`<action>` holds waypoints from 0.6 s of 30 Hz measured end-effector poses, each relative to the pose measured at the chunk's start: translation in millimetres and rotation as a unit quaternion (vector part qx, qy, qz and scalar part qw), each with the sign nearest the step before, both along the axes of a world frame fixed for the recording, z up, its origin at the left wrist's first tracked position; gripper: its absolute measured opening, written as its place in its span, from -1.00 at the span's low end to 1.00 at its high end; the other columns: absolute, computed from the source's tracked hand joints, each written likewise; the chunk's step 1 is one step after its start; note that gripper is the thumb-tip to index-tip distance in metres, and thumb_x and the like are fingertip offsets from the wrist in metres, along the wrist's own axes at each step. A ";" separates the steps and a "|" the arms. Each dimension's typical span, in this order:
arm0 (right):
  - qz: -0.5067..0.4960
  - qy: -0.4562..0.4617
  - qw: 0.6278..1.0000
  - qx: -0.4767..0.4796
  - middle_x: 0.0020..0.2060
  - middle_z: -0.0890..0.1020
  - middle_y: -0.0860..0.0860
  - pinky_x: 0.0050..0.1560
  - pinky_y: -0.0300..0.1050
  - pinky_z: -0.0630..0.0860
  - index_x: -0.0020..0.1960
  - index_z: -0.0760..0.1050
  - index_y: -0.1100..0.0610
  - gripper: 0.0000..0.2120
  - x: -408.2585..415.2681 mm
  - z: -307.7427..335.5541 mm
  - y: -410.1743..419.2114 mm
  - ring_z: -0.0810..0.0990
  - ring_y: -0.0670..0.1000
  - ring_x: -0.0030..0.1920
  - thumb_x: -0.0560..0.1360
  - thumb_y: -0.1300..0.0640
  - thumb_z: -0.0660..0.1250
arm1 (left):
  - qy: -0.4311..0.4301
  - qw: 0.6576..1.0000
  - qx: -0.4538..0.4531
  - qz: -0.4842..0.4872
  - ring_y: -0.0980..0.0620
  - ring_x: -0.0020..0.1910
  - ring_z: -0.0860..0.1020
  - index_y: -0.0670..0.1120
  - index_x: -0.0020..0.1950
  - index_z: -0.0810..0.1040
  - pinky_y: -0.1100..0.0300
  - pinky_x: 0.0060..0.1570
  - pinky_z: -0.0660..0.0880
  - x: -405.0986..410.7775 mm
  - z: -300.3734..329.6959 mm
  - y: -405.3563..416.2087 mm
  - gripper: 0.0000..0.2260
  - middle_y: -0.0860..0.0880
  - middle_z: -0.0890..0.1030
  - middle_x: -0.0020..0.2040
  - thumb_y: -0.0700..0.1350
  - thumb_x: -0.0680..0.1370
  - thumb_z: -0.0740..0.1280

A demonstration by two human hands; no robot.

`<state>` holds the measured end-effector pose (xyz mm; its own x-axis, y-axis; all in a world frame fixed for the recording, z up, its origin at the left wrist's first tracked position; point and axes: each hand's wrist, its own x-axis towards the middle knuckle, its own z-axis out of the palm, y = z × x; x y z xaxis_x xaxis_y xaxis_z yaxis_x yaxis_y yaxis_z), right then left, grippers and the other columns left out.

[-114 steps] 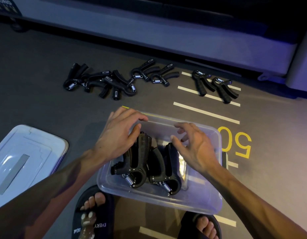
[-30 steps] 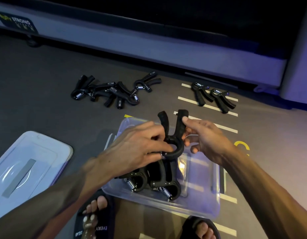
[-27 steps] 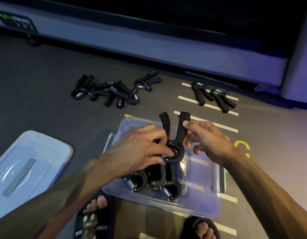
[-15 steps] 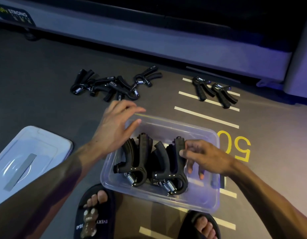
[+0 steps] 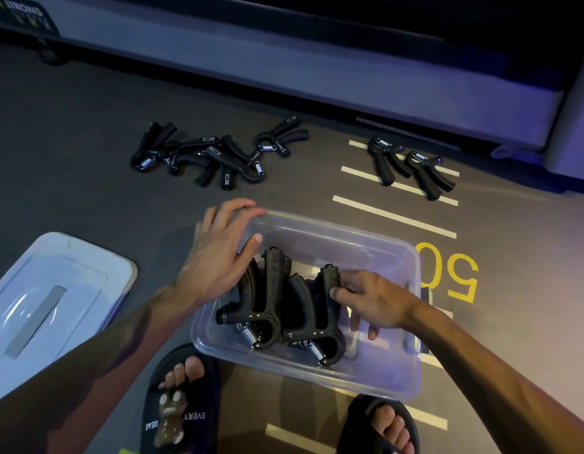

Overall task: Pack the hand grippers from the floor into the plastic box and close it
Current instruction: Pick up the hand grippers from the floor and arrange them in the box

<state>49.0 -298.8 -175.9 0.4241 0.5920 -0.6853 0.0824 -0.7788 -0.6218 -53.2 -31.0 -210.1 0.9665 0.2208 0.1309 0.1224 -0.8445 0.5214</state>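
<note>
The clear plastic box (image 5: 356, 239) sits open on the floor in front of me. Black hand grippers stand side by side in it, a left one (image 5: 267, 303) and a right one (image 5: 316, 335). My right hand (image 5: 375, 299) is inside the box, thumb and forefinger pinching the right gripper's upper handle, the other fingers pointing down. My left hand (image 5: 218, 253) hovers open over the box's far left corner, holding nothing. More grippers lie on the floor beyond: a tangled heap (image 5: 205, 158), one (image 5: 280, 137) just right of it, and a pair (image 5: 411, 168) further right.
The box's lid (image 5: 51, 306) lies flat on the floor to the left. My feet in black slippers (image 5: 179, 394) stand just in front of the box. A treadmill's long base (image 5: 316, 70) runs across the back. White lines and a yellow 50 (image 5: 448, 273) mark the floor.
A gripper that both hands held above the box one second ago now stands inside it on the right. My left hand has let go and moved to the far left corner.
</note>
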 end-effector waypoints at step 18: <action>0.049 -0.287 0.948 -0.129 0.02 0.56 0.18 -0.11 -0.07 0.38 0.21 0.44 0.20 -0.56 -33.8 -15.1 20.0 0.55 0.20 0.03 0.61 -0.16 0.20 | -0.001 1.000 0.002 0.000 -0.03 0.30 0.36 0.14 0.46 0.40 0.02 0.24 0.31 0.4 -3.3 0.9 -0.62 0.12 0.34 0.43 0.11 0.63 0.18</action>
